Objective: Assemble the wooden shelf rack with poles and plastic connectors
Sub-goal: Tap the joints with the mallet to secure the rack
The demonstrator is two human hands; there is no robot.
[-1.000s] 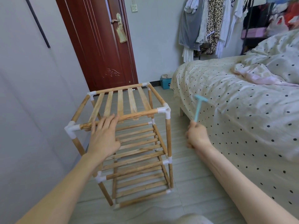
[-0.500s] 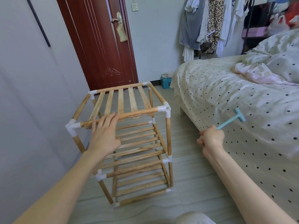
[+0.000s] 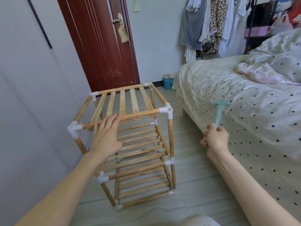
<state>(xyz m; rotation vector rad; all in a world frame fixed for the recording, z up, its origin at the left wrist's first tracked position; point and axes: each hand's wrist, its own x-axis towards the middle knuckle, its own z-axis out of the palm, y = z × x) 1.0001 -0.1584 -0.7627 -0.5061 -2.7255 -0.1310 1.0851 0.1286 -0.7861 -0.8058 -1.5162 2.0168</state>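
The wooden shelf rack (image 3: 130,144) stands upright on the floor beside the bed (image 3: 244,98). The left hand (image 3: 105,137) rests flat, fingers straight, on its front top pole (image 3: 138,114). The right hand (image 3: 215,139) grips a motion-blurred teal hammer (image 3: 219,111); the rack's lower shelves are partly hidden by the left arm.

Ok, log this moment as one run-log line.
left hand flat on rack top front pole | right hand holds small blue hammer upright beside bed

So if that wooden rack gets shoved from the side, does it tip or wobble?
The rack is probably light: thin poles, open slats. Tall and narrow, it may tip. Push-fit plastic corners could let it wobble.
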